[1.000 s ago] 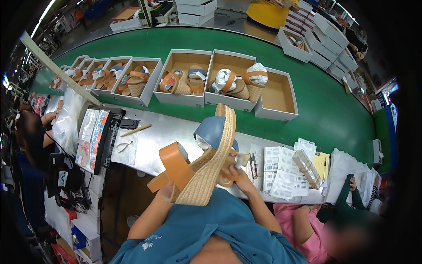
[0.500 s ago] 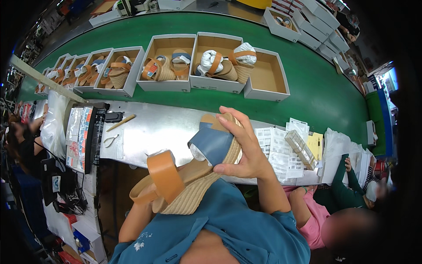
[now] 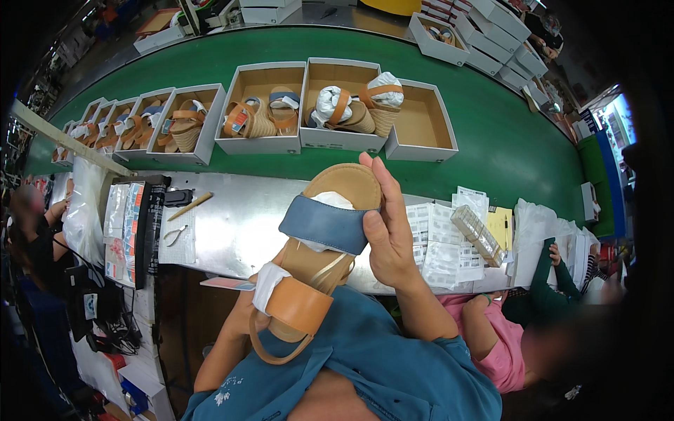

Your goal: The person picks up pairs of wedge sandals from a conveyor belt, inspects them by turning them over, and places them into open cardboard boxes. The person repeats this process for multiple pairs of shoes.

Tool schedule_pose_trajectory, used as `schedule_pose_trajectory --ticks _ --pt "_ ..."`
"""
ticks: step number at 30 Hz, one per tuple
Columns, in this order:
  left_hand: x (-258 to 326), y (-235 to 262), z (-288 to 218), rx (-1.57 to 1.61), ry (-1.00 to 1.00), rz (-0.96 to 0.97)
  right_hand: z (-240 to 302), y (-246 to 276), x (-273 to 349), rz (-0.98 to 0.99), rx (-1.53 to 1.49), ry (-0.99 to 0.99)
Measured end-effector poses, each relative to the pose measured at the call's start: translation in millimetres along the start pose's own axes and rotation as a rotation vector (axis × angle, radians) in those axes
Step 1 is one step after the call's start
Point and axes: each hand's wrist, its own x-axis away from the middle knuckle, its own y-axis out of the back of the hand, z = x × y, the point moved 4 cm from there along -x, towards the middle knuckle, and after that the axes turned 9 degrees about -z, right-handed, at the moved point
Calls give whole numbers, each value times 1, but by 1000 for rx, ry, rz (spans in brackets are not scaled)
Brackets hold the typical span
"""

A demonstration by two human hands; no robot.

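Sandal in two-handed grip, head view. The green surface (image 3: 505, 133) runs along the far edge of the metal counter (image 3: 217, 224). On it stands a row of open boxes (image 3: 256, 146), several holding sandals with orange and blue straps. White plastic bags (image 3: 535, 242) lie toward the counter's right end; a rack of tags (image 3: 126, 224) stands at its left end. The sandal (image 3: 326, 226) is held up over the counter's near edge, toe toward the far edge, footbed facing up; white tissue (image 3: 334, 200) shows around its blue strap, and an orange strap (image 3: 302, 305) spans the heel part. The right hand (image 3: 390, 242) pinches the forefoot's right side, thumb beside the blue strap and fingers behind the edge. The left hand (image 3: 247, 303) is under the heel part, largely hidden, so how its fingers close cannot be told; a card (image 3: 228, 283) juts out beside it. Printed sheets (image 3: 442, 259) lie on the counter right of the sandal, with a wrapped bundle (image 3: 477, 235) on them and a yellow sheet (image 3: 496, 219) alongside. Near the left end, between far and near edges, are a tan stick (image 3: 189, 206), pliers (image 3: 175, 235) and a small black device (image 3: 178, 198); a pen (image 3: 506, 231) lies on the yellow sheet
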Motion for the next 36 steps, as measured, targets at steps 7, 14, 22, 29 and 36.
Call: schedule_pose_trajectory --ticks 7,14,22,29,36 --pt "-4 7 -5 -151 -67 -149 13 -26 3 29 -175 -138" --pt "-10 10 -13 -544 -409 -215 21 -36 -8 -50 -253 -153" --pt "3 14 -14 -364 -320 -160 -51 1 -4 -384 -85 -404" --pt "17 30 30 689 201 -151 -158 62 127 343 401 -715" --pt "-9 28 36 1023 238 -117 -175 6 156 254 -28 -868"
